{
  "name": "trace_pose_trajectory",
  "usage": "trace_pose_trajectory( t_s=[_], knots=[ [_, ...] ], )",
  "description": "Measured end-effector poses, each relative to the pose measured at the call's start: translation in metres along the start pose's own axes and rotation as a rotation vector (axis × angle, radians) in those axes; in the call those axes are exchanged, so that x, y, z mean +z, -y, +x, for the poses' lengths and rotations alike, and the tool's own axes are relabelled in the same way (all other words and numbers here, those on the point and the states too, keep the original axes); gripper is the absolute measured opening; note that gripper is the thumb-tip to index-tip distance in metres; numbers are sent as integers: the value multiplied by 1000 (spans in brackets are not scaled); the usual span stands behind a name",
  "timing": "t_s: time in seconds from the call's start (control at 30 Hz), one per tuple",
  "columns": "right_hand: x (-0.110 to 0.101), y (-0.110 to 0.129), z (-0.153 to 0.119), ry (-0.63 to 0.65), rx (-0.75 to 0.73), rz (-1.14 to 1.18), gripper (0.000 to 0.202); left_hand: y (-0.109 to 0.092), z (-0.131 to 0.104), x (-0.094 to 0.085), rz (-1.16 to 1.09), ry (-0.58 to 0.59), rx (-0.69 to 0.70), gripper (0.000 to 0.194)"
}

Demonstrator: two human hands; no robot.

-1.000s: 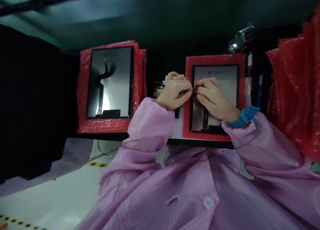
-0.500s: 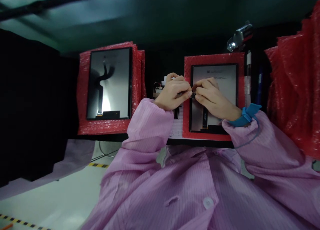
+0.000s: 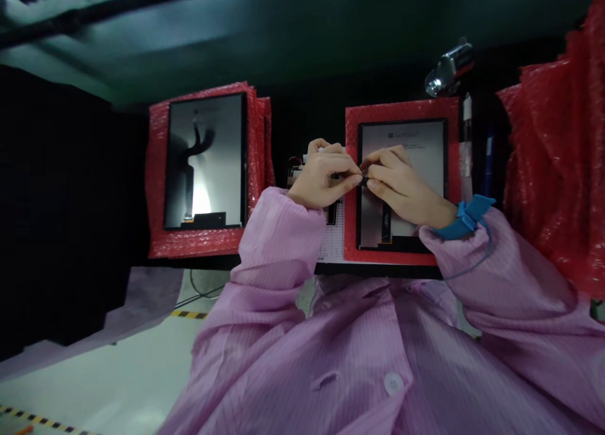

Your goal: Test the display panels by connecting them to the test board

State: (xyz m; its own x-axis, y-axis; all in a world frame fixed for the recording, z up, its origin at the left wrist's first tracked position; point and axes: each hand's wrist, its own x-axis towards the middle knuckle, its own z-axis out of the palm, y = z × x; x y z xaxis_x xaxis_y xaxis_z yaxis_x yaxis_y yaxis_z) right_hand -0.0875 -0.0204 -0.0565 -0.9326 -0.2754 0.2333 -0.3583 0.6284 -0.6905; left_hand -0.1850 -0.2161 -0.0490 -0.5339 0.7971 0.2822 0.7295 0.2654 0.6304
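A display panel (image 3: 420, 170) lies back side up on a red bubble-wrap bag (image 3: 401, 110). From its lower edge a black flex cable (image 3: 386, 224) runs up to my fingers. My right hand (image 3: 401, 186), wearing a blue wrist strap (image 3: 466, 219), is over the panel with thumb and forefinger pinched on the cable's dark end. My left hand (image 3: 326, 175) meets it at the panel's left edge, its thumb and forefinger also closed at that end. Exactly what sits between the left fingertips is too small to make out. A small circuit board (image 3: 295, 170) is partly hidden behind my left hand.
Another display panel (image 3: 217, 164) with its flex cable lies on stacked red bubble-wrap bags (image 3: 158, 233) at left. More red bags (image 3: 543, 170) are piled at right. A pen (image 3: 467, 120), a blue pen (image 3: 488, 161) and a shiny metal object (image 3: 447, 68) lie nearby. A printed sheet (image 3: 333, 243) shows beneath.
Both hands stay pinched together at the cable end, with barely any finger movement. The whole view has shifted slightly.
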Motion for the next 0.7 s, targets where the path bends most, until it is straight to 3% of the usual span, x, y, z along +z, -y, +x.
trace_pose_trajectory(
  t_s=[0.27, 0.47, 0.6, 0.7],
  knots=[
    [0, 2, -1, -19, -23, -35, 30, 1, 0, -1, -29, -13, 10, 36],
    [0, 6, -2, -8, -28, -37, 29, 4, -1, 7, -24, -29, 3, 21],
    [2, 6, -2, -1, -12, -87, 28, 2, 1, 12, 39, -88, -22, 20],
    [4, 5, -2, -39, 14, -95, 33, -10, -8, 5, 141, -251, -86, 20]
  ],
)
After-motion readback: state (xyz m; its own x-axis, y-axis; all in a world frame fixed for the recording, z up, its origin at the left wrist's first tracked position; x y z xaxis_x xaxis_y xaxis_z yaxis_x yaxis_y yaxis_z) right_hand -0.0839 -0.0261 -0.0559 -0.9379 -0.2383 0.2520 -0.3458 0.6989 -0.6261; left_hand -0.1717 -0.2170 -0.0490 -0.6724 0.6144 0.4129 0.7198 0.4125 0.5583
